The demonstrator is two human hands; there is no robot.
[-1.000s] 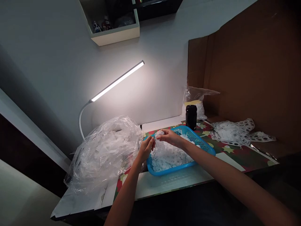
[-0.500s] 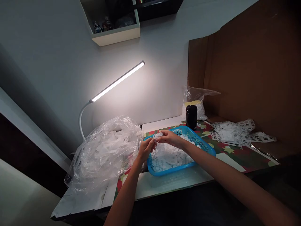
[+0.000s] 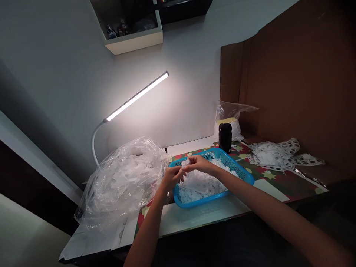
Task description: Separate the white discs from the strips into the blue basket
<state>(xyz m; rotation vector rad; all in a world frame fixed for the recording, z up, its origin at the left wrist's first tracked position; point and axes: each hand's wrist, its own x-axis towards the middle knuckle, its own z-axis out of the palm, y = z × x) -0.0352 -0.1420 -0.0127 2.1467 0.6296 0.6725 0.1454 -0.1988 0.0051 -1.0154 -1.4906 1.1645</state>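
Note:
Both of my hands meet over the left end of a blue plastic basket [image 3: 244, 175] that is heaped with small white round discs [image 3: 200, 185]. My left hand [image 3: 171, 177] and my right hand [image 3: 197, 164] pinch a small piece of white punched sheet [image 3: 185, 162] between their fingertips. The piece hangs just above the discs in the basket.
A large clear plastic bag [image 3: 122, 178] of white sheets lies at the left. A lit desk lamp [image 3: 136, 97] leans over the table. Behind the basket stand a dark jar [image 3: 225, 137] and a small plastic bag [image 3: 232, 118]. Punched-out white sheets [image 3: 278, 154] lie at the right by a cardboard wall [image 3: 292, 81].
The hands have drawn closer together over the basket, and the white piece sits more tightly between the fingertips. The view has shifted slightly.

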